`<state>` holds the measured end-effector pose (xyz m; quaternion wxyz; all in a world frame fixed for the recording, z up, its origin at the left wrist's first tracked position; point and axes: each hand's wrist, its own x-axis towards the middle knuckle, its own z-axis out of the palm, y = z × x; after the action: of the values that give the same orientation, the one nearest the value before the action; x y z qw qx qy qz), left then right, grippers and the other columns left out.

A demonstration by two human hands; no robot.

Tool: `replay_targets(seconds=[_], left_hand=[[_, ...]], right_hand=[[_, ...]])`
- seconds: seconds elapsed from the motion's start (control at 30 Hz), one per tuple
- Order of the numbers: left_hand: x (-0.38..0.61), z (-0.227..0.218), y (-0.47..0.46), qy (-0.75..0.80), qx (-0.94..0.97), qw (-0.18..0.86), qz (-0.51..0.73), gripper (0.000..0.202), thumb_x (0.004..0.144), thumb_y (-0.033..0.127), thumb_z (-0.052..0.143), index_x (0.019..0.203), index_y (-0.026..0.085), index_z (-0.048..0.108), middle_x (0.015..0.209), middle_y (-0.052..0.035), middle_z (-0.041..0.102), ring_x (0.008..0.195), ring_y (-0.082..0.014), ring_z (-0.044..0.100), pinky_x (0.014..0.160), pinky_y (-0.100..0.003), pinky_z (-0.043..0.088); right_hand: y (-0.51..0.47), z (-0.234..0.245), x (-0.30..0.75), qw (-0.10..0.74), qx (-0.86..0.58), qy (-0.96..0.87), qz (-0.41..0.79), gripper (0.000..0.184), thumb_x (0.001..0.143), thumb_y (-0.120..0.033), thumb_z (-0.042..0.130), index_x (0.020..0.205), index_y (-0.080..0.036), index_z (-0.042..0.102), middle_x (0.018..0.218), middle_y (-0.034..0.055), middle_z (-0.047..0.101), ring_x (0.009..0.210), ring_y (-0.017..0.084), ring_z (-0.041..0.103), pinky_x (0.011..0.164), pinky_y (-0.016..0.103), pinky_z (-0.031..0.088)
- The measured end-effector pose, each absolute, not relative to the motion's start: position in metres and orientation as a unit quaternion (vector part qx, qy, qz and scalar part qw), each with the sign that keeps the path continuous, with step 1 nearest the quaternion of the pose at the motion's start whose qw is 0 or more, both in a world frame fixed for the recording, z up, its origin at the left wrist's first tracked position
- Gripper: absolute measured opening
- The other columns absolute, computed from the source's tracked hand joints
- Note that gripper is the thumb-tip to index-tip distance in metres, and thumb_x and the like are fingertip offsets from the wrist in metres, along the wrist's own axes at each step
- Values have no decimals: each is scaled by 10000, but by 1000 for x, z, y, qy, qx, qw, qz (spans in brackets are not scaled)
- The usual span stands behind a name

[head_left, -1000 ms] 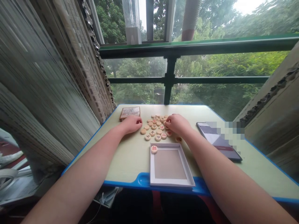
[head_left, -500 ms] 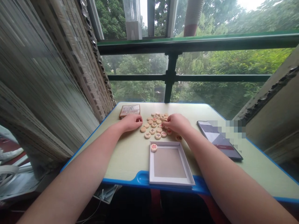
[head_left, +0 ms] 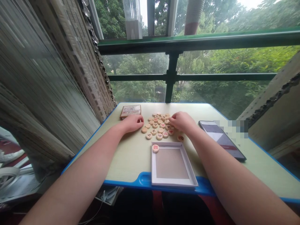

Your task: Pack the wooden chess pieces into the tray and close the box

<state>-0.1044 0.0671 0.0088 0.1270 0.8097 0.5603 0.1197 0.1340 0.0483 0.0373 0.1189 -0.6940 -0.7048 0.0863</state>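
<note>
Round wooden Chinese chess pieces (head_left: 155, 125) lie in a loose cluster in the middle of the table, some with red or black characters up, others plain side up. My left hand (head_left: 133, 123) rests at the cluster's left edge, fingers curled inward, with no piece visible in them. On the right edge, my right hand (head_left: 184, 121) is bent down with its fingertips pinched at the pieces; whether one is between them is hidden. One red-marked piece (head_left: 155, 148) sits in the far left corner of a shallow white box (head_left: 193, 175) near the table's front edge.
A small box with a printed top (head_left: 130, 110) lies behind my left hand. A dark-edged tablet (head_left: 225, 142) lies to the right, partly blurred out. The pale table (head_left: 93, 156) has a blue rim. Curtains (head_left: 70, 62) hang at left; a green railing (head_left: 172, 65) and window stand beyond.
My right hand has shifted slightly right, uncovering pieces that were under its fingers. My left hand and the piece in the white box stay as they were.
</note>
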Motion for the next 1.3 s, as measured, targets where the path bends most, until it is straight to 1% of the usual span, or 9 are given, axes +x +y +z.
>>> replay_targets(seconds=[0.13,0.3,0.4,0.5,0.7,0.93,1.13,1.2,1.3], left_hand=[[-104,9,66,559,811,121,122,247,725,347,471,836,196,632,809,-21,653,694,-159,564,602,-251,395],[-103,10,66,557,812,126,123,244,730,335,473,835,184,633,795,-29,650,693,-158,564,610,-249,397],[-104,9,67,556,813,123,124,245,731,333,476,839,183,637,814,-34,654,703,-163,565,611,-249,398],[-104,9,68,558,812,121,124,251,735,339,475,847,186,639,822,-34,655,709,-165,565,612,-249,398],[-106,10,68,568,800,152,124,274,730,363,484,866,190,646,848,-30,657,714,-164,565,620,-249,405],[-111,6,75,558,789,207,154,275,709,359,513,853,181,666,816,-28,662,713,-158,570,627,-250,409],[-118,8,75,500,770,341,201,267,657,340,587,781,135,705,715,-31,672,704,-156,584,661,-251,432],[-121,9,75,488,760,378,204,227,643,282,585,753,134,718,713,-38,684,727,-163,597,692,-254,446],[-122,10,76,488,747,404,202,213,615,199,555,728,144,727,711,-37,692,734,-163,603,692,-251,458]], right_hand=[[37,41,125,153,-602,-776,111,236,758,-338,523,817,-195,702,778,48,679,631,136,560,525,223,349],[29,40,114,85,-540,-829,118,216,696,-386,612,794,-220,709,757,26,670,654,141,550,517,216,340],[28,39,113,61,-545,-829,106,258,714,-427,589,728,-194,697,693,32,659,610,137,535,495,222,319],[29,39,113,55,-543,-831,108,271,751,-398,546,654,-182,678,647,32,654,573,126,521,494,224,314],[29,36,112,61,-547,-826,123,434,828,-475,420,636,-189,684,649,42,665,570,129,530,505,231,322],[30,32,106,95,-569,-816,47,303,788,-441,506,825,-225,715,786,54,679,682,162,563,538,235,335],[20,33,86,143,-407,-900,58,326,862,-400,452,1085,-279,656,944,62,627,915,194,532,768,279,379],[17,33,81,121,-397,-908,57,336,855,-430,463,1101,-300,653,965,70,608,949,216,512,813,311,369],[16,33,80,100,-417,-901,59,305,847,-423,477,1003,-283,699,954,68,607,942,216,516,805,304,371]])
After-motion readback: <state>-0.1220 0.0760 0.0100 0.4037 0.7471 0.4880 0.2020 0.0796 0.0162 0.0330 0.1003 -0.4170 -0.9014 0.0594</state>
